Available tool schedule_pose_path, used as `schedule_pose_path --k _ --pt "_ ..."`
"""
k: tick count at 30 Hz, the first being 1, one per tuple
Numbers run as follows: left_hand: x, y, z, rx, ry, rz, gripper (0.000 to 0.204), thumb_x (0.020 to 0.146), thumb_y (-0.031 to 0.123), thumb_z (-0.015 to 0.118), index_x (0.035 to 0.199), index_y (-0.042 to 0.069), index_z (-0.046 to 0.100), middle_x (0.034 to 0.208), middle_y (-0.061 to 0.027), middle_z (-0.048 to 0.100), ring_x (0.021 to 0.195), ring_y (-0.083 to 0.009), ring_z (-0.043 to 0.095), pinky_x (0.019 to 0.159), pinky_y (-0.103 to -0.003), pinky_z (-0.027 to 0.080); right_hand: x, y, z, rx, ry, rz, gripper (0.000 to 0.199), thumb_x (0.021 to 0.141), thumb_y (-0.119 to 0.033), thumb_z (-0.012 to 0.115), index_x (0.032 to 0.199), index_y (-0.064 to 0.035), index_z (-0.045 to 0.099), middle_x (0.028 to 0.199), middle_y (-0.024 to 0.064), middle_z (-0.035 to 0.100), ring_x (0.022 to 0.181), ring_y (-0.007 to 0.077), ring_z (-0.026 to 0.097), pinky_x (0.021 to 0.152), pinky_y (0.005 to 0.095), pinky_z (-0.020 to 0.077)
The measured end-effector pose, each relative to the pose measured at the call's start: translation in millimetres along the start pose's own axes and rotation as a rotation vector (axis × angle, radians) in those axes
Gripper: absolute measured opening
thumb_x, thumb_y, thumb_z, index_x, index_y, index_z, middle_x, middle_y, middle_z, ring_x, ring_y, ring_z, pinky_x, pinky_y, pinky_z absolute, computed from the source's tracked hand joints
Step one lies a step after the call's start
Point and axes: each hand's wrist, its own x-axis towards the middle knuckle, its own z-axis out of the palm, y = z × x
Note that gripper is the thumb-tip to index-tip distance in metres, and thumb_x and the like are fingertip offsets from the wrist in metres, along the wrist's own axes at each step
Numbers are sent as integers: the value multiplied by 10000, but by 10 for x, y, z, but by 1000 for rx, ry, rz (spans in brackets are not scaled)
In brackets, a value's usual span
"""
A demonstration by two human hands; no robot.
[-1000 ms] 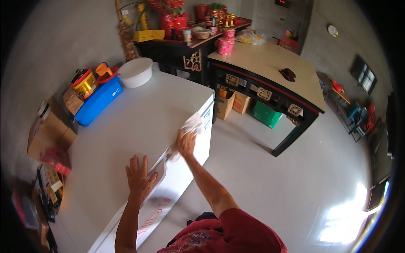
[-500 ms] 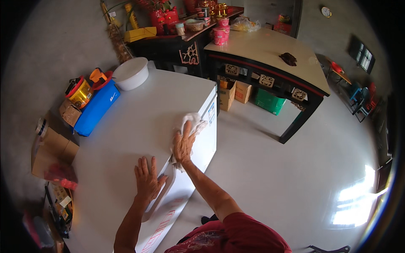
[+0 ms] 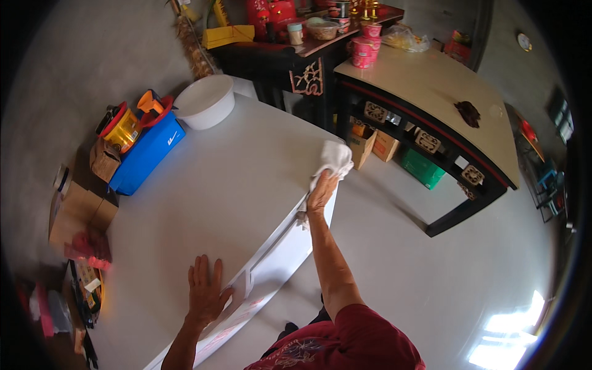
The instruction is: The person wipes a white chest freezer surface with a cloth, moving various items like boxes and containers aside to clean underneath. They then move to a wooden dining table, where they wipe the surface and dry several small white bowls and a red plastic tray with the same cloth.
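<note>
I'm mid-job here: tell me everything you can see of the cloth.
The cloth is off-white and looks like soft, thin fabric, bunched into loose folds rather than spread flat. The right hand is over it, covering its middle. A larger bunch shows beyond the fingers, near the far front corner of the white chest-shaped appliance, and a smaller, greyer end shows by the wrist, along the front edge. Whether it is damp can't be told.

Box (image 3: pixel 150 155) left of basin (image 3: pixel 206 106) on freezer (image 3: pixel 191 191), table (image 3: pixel 425 83) farther right.
</note>
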Motion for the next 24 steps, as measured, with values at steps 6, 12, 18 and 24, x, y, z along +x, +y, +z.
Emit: schedule_pose_path --k 6,12,18,24 --pt "-83 -102 91 31 51 7 748 816 368 658 1408 83 301 1454 -252 171 1349 -428 180 1079 -559 175 410 775 25 209 37 354 690 942 -503 326 1341 57 385 1410 264 326 1317 367 286 1105 387 189" --pt "-23 -21 19 -7 9 -80 706 829 407 629 1400 112 335 1452 -224 209 1346 -403 207 1089 -535 188 -282 899 -74 260 75 682 657 927 -522 327 1331 -16 440 1341 181 445 1205 335 437 1028 382 335" --pt "-148 -24 4 -11 58 -125 680 840 427 605 1404 159 339 1454 -191 258 1360 -354 223 1103 -495 185 -1253 817 -149 203 -105 1029 755 882 -620 347 1384 -57 356 1359 130 446 1193 335 470 978 435 403" --pt "-56 24 220 -27 321 -89 727 816 444 621 1420 168 325 1453 -199 284 1343 -399 252 1084 -520 203 -1737 1123 -589 534 -854 1519 471 923 -449 425 1247 -113 487 1163 102 574 942 295 619 855 492 513"
